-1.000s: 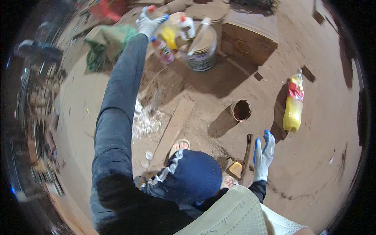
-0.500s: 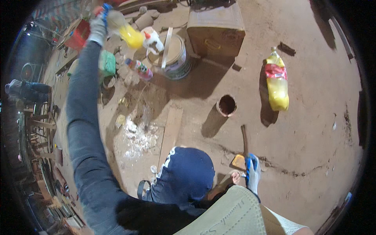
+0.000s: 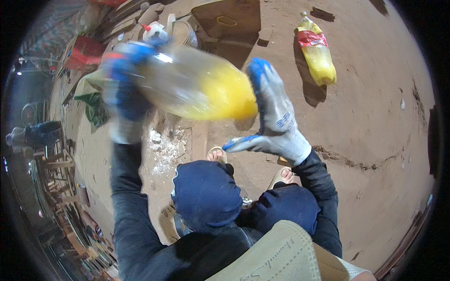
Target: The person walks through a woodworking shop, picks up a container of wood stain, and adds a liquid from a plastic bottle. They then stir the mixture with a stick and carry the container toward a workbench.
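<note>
A large clear plastic bottle (image 3: 201, 86) with yellow liquid pooled in its base end is held up sideways in front of me, smeared by motion. My left hand (image 3: 129, 89), in a grey glove with blue palm, grips it round the neck end, where something red shows. Close to the bottle's base, my right hand (image 3: 279, 112) is gloved the same way, fingers and thumb spread wide, holding nothing. Whether its fingertips touch the bottle I cannot tell. A second bottle (image 3: 315, 49) with yellow liquid and a red label lies on the floor at the far right.
White powder (image 3: 164, 145) is scattered on the brown floor left of my knees. At the back stand a bucket (image 3: 186, 35), a white bottle with a red tip (image 3: 154, 33) and a brown box (image 3: 229, 23). Timber (image 3: 75, 234) is piled along the left. Someone bends over far left (image 3: 35, 133).
My left hand has brought the bottle back from the far left to in front of me. My right hand has risen from beside my foot and spread open. My view has shifted.
</note>
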{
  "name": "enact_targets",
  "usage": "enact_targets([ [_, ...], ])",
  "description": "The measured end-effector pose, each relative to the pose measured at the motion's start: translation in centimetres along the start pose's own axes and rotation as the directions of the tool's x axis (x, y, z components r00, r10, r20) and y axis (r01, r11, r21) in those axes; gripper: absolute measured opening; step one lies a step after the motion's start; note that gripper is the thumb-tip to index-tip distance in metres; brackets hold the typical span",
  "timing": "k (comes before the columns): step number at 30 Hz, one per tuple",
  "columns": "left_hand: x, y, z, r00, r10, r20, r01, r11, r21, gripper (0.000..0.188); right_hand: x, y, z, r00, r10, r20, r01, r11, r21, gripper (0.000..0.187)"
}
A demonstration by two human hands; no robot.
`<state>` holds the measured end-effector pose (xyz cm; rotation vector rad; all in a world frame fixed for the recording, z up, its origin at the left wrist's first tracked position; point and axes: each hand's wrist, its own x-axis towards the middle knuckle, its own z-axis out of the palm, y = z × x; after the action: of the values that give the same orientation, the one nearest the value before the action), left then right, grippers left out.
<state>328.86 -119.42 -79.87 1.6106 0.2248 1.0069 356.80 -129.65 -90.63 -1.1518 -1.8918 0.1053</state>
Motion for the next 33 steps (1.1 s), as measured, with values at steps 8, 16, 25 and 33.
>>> enact_targets([
  [8,-2.1,-18.7,14.6,0.889,-0.458,0.015,0.418,0.797,-0.436,0.038,-9.3,-0.5,-2.2,0.754,0.585,0.298,-0.628,0.776,0.064,0.142],
  [16,3.5,-20.4,14.0,0.947,-0.316,0.06,0.321,0.922,-0.218,0.048,-11.0,2.2,-1.7,0.768,0.635,0.084,-0.636,0.74,0.218,0.138],
  [25,-1.9,-19.5,8.2,0.822,-0.561,-0.099,0.452,0.748,-0.485,0.048,-19.0,7.6,-5.3,0.385,0.895,0.227,-0.409,-0.055,0.911,0.03],
  [33,-3.5,-19.5,8.3,0.72,-0.688,-0.085,0.481,0.584,-0.653,0.044,-16.4,7.8,-7.8,0.285,0.95,0.128,-0.119,-0.098,0.988,0.053],
])
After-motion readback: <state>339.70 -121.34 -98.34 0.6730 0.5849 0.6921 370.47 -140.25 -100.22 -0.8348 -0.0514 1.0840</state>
